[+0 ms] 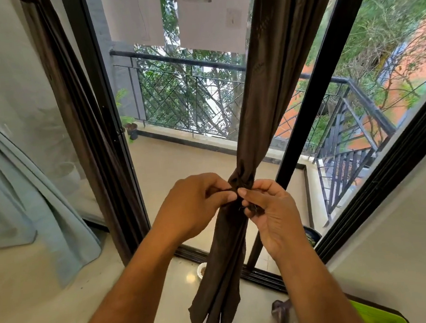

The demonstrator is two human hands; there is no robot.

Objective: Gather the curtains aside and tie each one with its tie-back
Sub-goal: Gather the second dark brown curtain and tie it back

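My hands meet at the waist of the brown curtain (265, 91), just where the cloth is bunched into a tight neck. The left hand (198, 204) comes in from the left with its fingers curled, thumb and forefinger pinching one end of the thin dark tie-back (226, 190) that runs across to the gathered cloth. The right hand (268, 208) sits just beside it, touching the bunch, and its thumb and curled fingers pinch the other dark end, with a few frayed threads showing at the fingertips. I cannot tell whether a knot is formed between the two hands, as the fingers cover that spot.

The brown curtain hangs from the upper right, slants down to the gathered point in the middle of my view, then spreads loosely below the hands, its hem hanging above the floor (50, 294). It is in front of the open doorway to the balcony (181, 164), between the dark door frame (104, 119) on the left and a dark slanted bar of the frame (328, 72) on the right.

A second brown curtain (52, 72) hangs along the left door frame. Further left a pale blue-grey curtain (27, 192) drapes down to the floor. Beyond the doorway I see the balcony railing (199, 84), a small potted plant (132, 130) and trees.
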